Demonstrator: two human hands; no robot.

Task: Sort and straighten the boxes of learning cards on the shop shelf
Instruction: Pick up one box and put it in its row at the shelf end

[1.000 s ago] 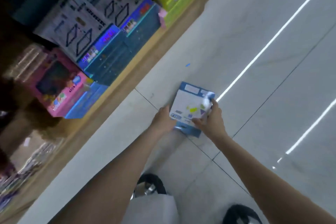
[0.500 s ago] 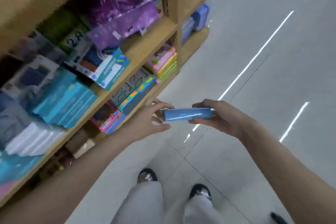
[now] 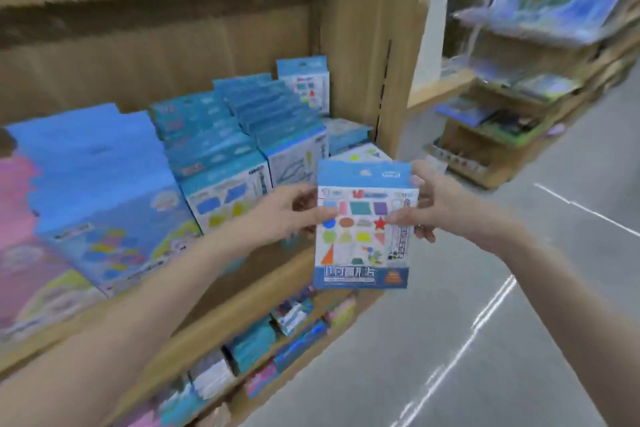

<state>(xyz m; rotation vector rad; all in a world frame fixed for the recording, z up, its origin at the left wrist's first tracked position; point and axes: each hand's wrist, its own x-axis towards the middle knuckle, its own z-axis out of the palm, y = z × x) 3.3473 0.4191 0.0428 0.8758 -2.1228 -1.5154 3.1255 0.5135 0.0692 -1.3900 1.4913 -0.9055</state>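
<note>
Both hands up at shelf height, one box of shape cards (image 3: pixel 363 224) held between them, upright, printed face toward the person, out in front of the shelf edge and clear of the stock.

Left hand (image 3: pixel 291 213) clasps the box's left edge. Right hand (image 3: pixel 438 206) clasps the right edge, thumb across the front. Both grips closed on the box.

On the middle shelf (image 3: pixel 277 267): rows of matching blue card boxes (image 3: pixel 239 149), standing face-out. At the right end, by the wooden side panel (image 3: pixel 374 55), a few boxes lie flat (image 3: pixel 349 137).

Judgement: the step is returning this box to its row. Best done by matching the front design first, keeping the box upright and square, then sliding it in face-forward. Let go only once it stands flush.

Frame blurred; small print unreadable.
</note>
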